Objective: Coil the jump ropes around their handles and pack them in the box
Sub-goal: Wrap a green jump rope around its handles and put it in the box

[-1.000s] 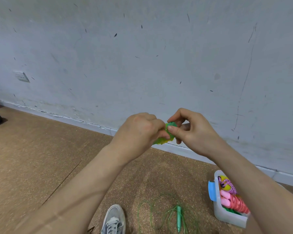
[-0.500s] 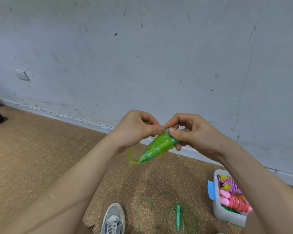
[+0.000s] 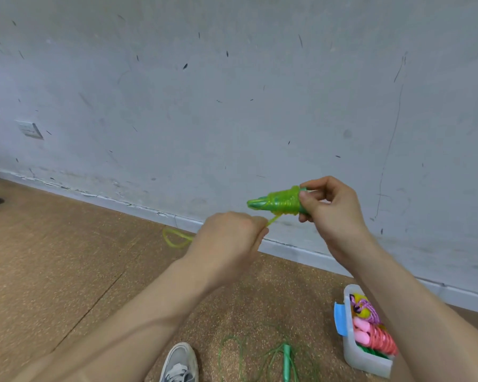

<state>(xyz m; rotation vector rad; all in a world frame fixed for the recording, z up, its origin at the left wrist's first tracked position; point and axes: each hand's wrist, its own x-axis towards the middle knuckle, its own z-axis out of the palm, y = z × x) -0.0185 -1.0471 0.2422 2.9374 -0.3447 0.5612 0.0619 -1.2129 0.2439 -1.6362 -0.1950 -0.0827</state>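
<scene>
My right hand (image 3: 330, 213) grips one end of a green jump rope bundle (image 3: 279, 204), its translucent green cord coiled tightly around the handles, held level in front of the wall. My left hand (image 3: 229, 244) sits lower and to the left, pinching the loose cord end (image 3: 272, 219) that runs taut from the coil; a small cord loop (image 3: 175, 238) sticks out past the left of that hand. On the floor at lower right stands a clear plastic box (image 3: 367, 359) with a blue latch, holding coiled pink, yellow and green ropes.
Another green jump rope (image 3: 286, 362) lies uncoiled on the cork floor near the bottom edge, left of the box. A grey sneaker (image 3: 178, 363) is at the bottom centre. A scuffed grey wall with a white baseboard (image 3: 138, 206) runs close ahead.
My hands have drawn apart: the right lifted the coiled bundle up and right, turning it level, while the left moved down and left, pulling the loose cord taut.
</scene>
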